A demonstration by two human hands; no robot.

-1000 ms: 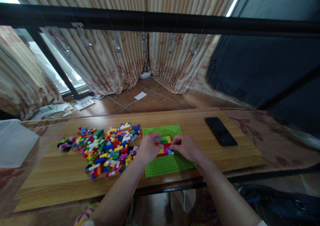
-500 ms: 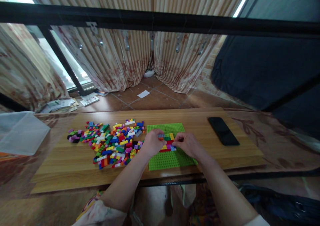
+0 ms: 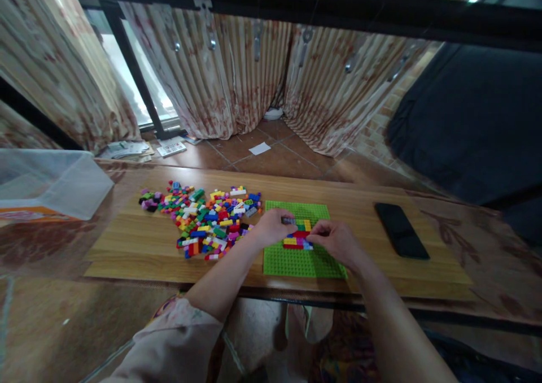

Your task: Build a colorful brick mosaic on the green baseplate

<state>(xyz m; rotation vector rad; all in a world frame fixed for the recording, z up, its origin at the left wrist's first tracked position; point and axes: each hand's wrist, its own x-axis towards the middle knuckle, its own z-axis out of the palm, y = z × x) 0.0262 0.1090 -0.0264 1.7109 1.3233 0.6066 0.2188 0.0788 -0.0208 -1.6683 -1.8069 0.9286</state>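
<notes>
Tabletop [image 3: 127,247], bearing, left to right: loose bricks [image 3: 218,216], baseplate [image 3: 296,267], phone [image 3: 401,230]. On baseplate: joined bricks [image 3: 298,242], between left hand [image 3: 273,227] and right hand [image 3: 336,240]. Left of tabletop: bin [image 3: 55,179]. Behind, on floor: paper sheet [image 3: 259,148]; farther back, curtains [image 3: 237,89].

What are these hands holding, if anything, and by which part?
Can't tell: the left hand and right hand are at the assembled bricks on the green baseplate; any hold is hidden.
</notes>
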